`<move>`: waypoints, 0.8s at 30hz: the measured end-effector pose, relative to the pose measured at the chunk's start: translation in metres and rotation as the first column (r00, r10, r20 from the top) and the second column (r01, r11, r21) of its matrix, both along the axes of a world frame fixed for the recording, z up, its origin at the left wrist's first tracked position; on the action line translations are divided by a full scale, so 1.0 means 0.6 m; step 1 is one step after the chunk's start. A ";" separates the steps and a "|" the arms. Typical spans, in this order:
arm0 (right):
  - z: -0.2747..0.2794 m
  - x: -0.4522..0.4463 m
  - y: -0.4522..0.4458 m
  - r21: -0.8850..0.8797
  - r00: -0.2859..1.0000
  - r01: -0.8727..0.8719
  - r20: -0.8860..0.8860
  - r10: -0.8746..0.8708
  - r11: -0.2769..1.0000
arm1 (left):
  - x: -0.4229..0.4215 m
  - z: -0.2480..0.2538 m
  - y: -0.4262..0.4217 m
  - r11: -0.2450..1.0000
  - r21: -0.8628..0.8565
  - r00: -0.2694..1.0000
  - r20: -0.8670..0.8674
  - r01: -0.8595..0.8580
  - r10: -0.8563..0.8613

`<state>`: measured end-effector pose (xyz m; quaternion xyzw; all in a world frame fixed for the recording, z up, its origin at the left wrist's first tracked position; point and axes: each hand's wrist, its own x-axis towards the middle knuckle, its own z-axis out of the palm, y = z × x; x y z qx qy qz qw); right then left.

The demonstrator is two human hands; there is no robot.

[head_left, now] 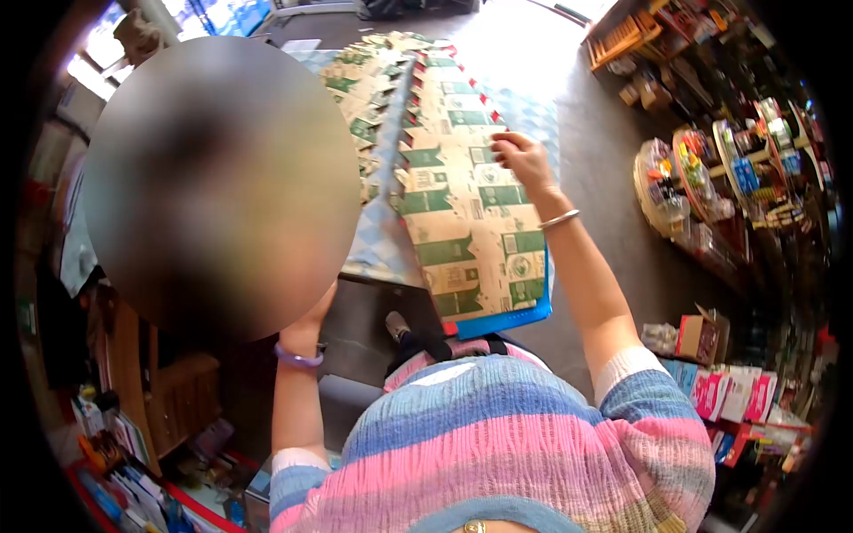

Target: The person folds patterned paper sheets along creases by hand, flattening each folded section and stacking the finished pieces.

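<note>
My right hand (526, 162), with a silver bangle at the wrist, is over the right edge of a long panel of tan and green printed card (462, 213). Its fingers are curled in; whether anything small is between them does not show. Rows of red and tan points run along the panel's long edges, and a blue layer (511, 320) sticks out beneath its near end. Of my left hand (322, 309), only the part near the wrist shows, above a purple bangle. A large blurred disc covers its fingers and anything they hold.
A second patterned strip (355, 98) lies left of the panel on a blue checked tabletop (382, 240). Shelves of small goods (746, 169) line the right side. Boxes (729, 391) stand at lower right, and a wooden cabinet (182, 413) at lower left.
</note>
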<state>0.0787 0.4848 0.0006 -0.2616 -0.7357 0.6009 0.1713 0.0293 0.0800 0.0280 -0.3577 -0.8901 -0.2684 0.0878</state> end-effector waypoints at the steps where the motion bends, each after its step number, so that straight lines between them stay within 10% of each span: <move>1: 0.003 0.037 0.035 -0.001 0.997 0.070 0.020 -0.070 0.998 | 0.018 0.024 0.038 0.998 -0.038 0.997 -0.060 0.055 -0.057; 12: -0.070 0.193 0.061 0.200 0.940 0.096 0.305 -0.155 0.975 | 0.071 -0.106 0.280 0.906 -0.149 0.916 -0.010 0.396 -0.402; 17: -0.068 0.180 0.055 0.711 0.981 0.004 0.133 -0.141 0.703 | 0.073 -0.083 0.280 0.772 -0.436 0.830 -0.095 0.462 -0.550; 24: -0.080 0.165 0.052 0.739 0.959 -0.003 0.194 -0.209 0.674 | 0.073 -0.102 0.281 0.894 -0.220 0.919 0.045 0.391 -0.392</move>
